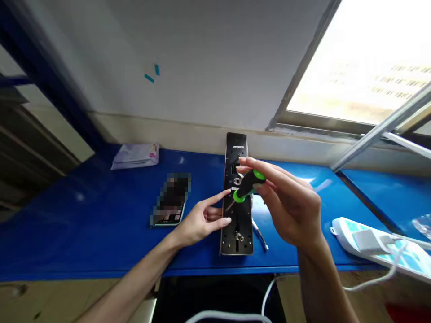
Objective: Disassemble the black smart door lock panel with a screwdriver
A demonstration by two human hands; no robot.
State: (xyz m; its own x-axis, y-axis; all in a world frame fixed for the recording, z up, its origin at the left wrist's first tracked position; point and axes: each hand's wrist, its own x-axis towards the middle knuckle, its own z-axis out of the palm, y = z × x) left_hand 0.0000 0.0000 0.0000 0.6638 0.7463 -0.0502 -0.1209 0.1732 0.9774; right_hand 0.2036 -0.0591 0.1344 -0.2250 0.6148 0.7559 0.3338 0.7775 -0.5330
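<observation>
A long black panel (241,220), which looks like the back of a door lock body, lies lengthwise on the blue tabletop. It has small holes, a round metal fitting and a spindle near its lower end. My left hand (198,223) grips its left edge, with the thumb and a fingertip resting on its face. In my right hand (292,202) is a black and green screwdriver (248,185), tilted, its shaft pointing down-left at the panel; whether the tip touches is unclear. A white cable (259,233) comes out beside the panel's right edge.
On the blue table (101,233), a phone (171,197), partly pixelated, lies left of the panel. Behind it is a white and purple packet (136,156). A white power strip (380,246) with a plugged-in adapter is at right, near a metal frame bar (367,130).
</observation>
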